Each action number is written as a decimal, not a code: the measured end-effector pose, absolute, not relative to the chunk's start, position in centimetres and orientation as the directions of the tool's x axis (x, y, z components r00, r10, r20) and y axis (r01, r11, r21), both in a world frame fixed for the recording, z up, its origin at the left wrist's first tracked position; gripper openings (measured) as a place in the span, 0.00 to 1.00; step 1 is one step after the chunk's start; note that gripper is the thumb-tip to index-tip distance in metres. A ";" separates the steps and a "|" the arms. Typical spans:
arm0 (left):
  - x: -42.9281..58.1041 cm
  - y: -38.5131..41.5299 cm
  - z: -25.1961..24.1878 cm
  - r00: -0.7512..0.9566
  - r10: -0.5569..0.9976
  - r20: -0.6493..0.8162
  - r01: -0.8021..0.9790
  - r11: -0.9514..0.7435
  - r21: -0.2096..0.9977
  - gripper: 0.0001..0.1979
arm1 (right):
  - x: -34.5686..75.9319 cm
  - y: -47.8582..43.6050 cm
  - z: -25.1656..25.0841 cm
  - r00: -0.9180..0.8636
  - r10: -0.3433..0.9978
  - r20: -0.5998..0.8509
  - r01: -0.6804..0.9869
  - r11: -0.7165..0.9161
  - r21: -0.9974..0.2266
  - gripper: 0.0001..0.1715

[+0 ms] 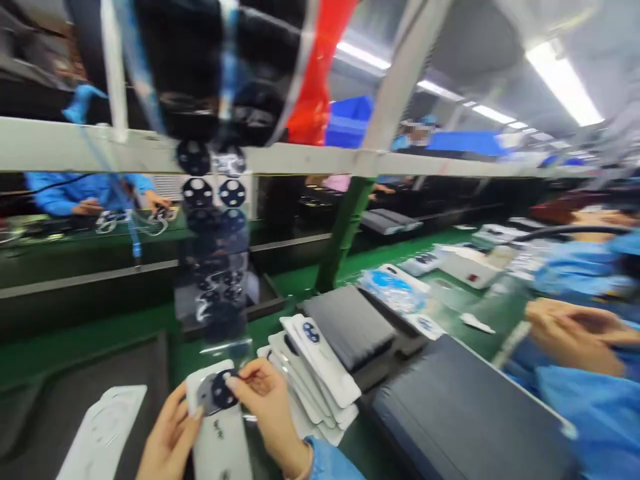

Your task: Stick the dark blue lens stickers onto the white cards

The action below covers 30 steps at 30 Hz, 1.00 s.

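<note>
My left hand (173, 437) is closed along the left edge of a white phone back cover (223, 443), with its thumb on the front near the top. The cover has a grey round camera area and small dark print. With thumb and fingers my right hand (270, 407) pinches a dark round camera sticker (223, 390) with holes, at the cover's top right; whether it is stuck down I cannot tell. Just above hangs a clear strip (215, 250) bearing pairs of similar dark round stickers. Right of my hands lies a fanned stack of white phone covers (325, 367).
Dark grey foam blocks (350, 327) and a larger grey padded block (465, 413) stand to the right. A black tray (145, 373) at left carries a white sheet (105, 433). A co-worker's hands (575, 333) are at far right. A green post (345, 230) rises behind.
</note>
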<state>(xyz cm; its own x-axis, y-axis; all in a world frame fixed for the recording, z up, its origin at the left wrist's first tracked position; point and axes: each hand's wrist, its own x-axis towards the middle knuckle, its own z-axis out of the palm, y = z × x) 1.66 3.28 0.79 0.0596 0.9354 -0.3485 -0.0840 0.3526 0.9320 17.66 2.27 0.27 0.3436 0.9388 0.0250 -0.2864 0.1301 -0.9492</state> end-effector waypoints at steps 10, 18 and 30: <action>2.1 1.6 0.9 0.267 0.946 -0.186 -0.195 0.242 0.951 0.32 | 17.2 1.3 -0.8 0.343 0.937 0.069 -0.081 0.102 -0.991 0.20; 2.2 1.6 0.9 0.335 0.935 -0.117 -0.266 0.213 0.940 0.28 | 16.9 1.0 -1.0 0.363 0.922 0.131 0.014 0.135 -0.991 0.20; 2.3 1.3 1.3 0.356 0.929 -0.098 -0.301 0.214 0.929 0.28 | 17.0 1.1 -1.1 0.358 0.924 0.135 0.036 0.130 -0.991 0.21</action>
